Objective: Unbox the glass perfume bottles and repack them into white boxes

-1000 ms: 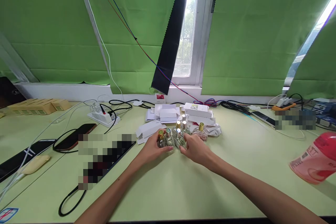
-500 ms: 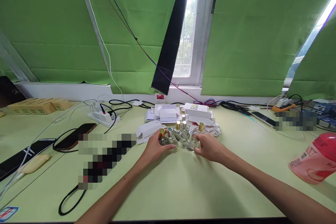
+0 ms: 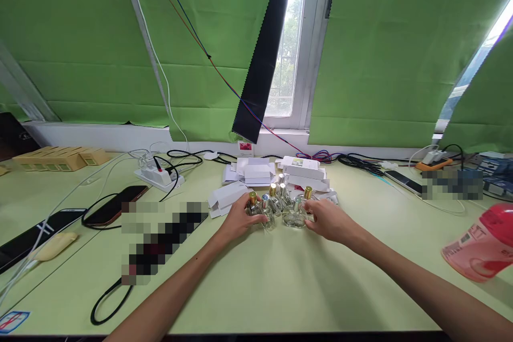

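A cluster of small clear glass perfume bottles with gold or silver caps stands mid-table. My left hand [image 3: 239, 219] curls round the cluster's left side. Its fingers and thumb enclose a gold-capped perfume bottle [image 3: 253, 204] and a silver-capped perfume bottle [image 3: 268, 219]. On the other side, my right hand [image 3: 329, 218] has bent fingers against a rounded silver-capped perfume bottle [image 3: 294, 218]. Behind those fingertips is another gold-capped bottle [image 3: 308, 193], partly hidden. Between my hands, several more bottles [image 3: 276, 200] stand close together.
White cardboard boxes [image 3: 256, 173] are piled behind the bottles. Leftward lie phones [image 3: 116, 206], a power strip [image 3: 158, 178], cables and yellow boxes [image 3: 60, 158]. A pink canister [image 3: 479, 246] with a red lid stands at right; another phone [image 3: 403, 182] lies farther back.
My left hand has shifted slightly right with its two bottles, the silver-capped one now nearer the front. My right hand and the rounded bottle have also moved slightly right.
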A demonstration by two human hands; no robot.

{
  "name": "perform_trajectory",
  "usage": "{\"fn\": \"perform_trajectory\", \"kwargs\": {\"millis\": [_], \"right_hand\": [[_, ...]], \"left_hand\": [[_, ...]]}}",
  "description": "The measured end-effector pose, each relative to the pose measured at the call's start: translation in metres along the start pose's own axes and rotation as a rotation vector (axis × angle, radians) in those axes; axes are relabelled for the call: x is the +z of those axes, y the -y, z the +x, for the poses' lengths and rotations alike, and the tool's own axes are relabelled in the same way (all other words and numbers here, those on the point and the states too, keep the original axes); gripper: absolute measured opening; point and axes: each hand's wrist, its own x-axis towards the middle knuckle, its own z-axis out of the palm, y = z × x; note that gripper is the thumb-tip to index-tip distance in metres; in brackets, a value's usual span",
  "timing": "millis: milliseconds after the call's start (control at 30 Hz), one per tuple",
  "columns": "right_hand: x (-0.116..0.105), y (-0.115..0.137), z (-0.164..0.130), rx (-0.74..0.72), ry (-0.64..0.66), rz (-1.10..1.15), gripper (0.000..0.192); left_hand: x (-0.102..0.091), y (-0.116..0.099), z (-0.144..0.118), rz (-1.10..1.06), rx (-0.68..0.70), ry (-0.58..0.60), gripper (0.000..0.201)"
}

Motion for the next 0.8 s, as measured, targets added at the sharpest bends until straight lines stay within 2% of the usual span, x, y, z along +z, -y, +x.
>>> {"fn": "perform_trajectory", "kwargs": {"millis": [167,333,467,567,667,800], "right_hand": [[-0.007,0.003,0.000,0.018,-0.002,-0.032,0.012],[-0.033,0.035,0.001,0.043,-0.082,-0.090,0.013],[-0.052,0.075,0.017,-0.057,-0.220,-0.093,0.021],[-0.057,0.095,0.034,-0.102,-0.197,-0.100,0.022],[-0.057,0.105,0.047,-0.157,-0.160,-0.111,0.022],[-0.054,0.111,0.061,-0.332,-0.128,-0.180,0.027]], "left_hand": [[0.006,-0.004,0.000,-0.017,0.010,-0.071,0.043],[0.012,-0.012,-0.004,0.018,0.022,-0.190,0.041],[0.015,-0.017,-0.008,0.025,-0.001,-0.212,0.041],[0.018,-0.017,-0.010,0.002,-0.024,-0.184,0.043],[0.021,-0.015,-0.011,-0.004,-0.011,-0.172,0.040],[0.024,-0.012,-0.009,0.013,0.002,-0.216,0.033]]}}
